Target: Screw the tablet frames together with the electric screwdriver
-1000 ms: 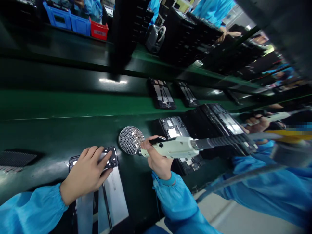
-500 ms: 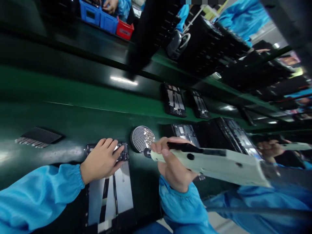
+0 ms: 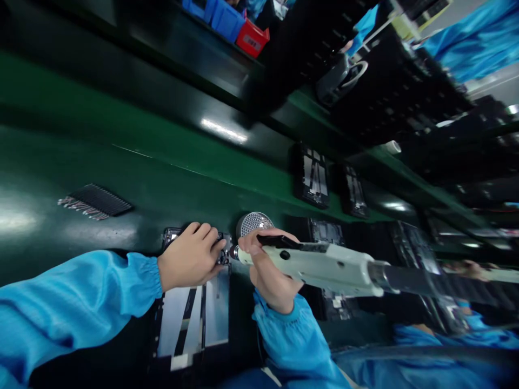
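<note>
An opened tablet (image 3: 217,313), with silvery battery panels and dark ribbon strips, lies on the bench below my left hand (image 3: 192,256). That hand rests across its top end, fingers curled over the upper edge and thumb towards the right corner, hiding part of the circuitry. My right hand (image 3: 270,270) is wrapped round a pale electric screwdriver (image 3: 324,265), held nearly level. The screwdriver's tip is at the tablet's top right corner, close to my left thumb; whether it touches a screw, I cannot tell. Just behind my right hand stands a round perforated screw dish (image 3: 255,220), partly covered.
A dark strip-like bundle (image 3: 97,200) lies at the left. Two opened devices (image 3: 314,175) sit on the raised ledge, and more stacked devices (image 3: 413,248) stand at the right. Blue bins (image 3: 227,21) and a red bin (image 3: 252,38) are at the back. Another worker's sleeve (image 3: 478,40) shows top right.
My right hand has brought the screwdriver left from beside the screw dish to the tablet's top corner. My left hand stays on the tablet. The whole view has shifted.
</note>
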Demonstrator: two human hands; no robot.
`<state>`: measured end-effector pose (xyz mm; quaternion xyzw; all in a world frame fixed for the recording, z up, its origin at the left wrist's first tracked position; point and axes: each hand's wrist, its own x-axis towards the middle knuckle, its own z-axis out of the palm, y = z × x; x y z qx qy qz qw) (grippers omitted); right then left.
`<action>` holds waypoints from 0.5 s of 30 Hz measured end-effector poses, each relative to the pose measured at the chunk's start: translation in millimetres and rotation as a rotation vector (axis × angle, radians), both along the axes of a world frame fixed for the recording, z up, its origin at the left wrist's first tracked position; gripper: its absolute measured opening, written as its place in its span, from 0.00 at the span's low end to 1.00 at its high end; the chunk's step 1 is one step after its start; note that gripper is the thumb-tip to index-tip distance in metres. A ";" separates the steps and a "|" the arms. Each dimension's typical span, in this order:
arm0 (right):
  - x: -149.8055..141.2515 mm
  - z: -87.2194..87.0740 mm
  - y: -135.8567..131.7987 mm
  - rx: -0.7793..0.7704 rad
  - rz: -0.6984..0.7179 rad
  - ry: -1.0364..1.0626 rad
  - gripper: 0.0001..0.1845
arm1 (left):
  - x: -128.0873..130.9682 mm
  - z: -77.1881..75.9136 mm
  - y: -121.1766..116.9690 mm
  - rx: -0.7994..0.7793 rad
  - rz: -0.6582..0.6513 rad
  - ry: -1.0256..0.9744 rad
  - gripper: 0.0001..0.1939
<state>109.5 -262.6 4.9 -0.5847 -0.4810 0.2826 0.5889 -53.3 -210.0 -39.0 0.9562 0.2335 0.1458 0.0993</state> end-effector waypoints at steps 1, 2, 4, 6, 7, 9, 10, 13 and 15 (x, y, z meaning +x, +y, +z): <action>-0.2 -1.5 0.3 0.008 -0.006 -0.009 0.10 | -0.1 0.1 0.0 -0.004 -0.001 0.001 0.25; -0.3 -3.5 0.7 0.015 -0.011 -0.018 0.10 | -0.2 0.2 0.0 -0.006 -0.003 0.001 0.25; -0.2 -7.2 1.9 0.018 -0.008 -0.032 0.09 | -0.1 0.5 0.1 -0.008 -0.006 -0.001 0.25; -0.4 -9.0 3.5 0.040 0.021 -0.031 0.08 | 0.4 0.8 0.2 -0.003 -0.008 -0.005 0.25; -0.7 -8.9 4.4 0.052 0.040 -0.017 0.07 | 0.7 1.0 0.2 0.001 -0.007 -0.007 0.25; -1.9 -7.5 6.1 0.070 0.082 0.036 0.07 | 1.4 1.3 -0.1 0.011 -0.004 -0.012 0.25; -2.6 -6.7 6.8 0.074 0.102 0.062 0.07 | 1.7 1.5 -0.3 0.013 -0.002 -0.012 0.25; -4.2 -6.1 7.8 0.097 0.139 0.073 0.08 | 2.0 1.9 -1.1 0.010 0.005 -0.009 0.25; -4.3 -7.8 7.7 0.115 0.150 0.059 0.09 | 1.8 2.2 -1.6 0.005 0.007 -0.006 0.25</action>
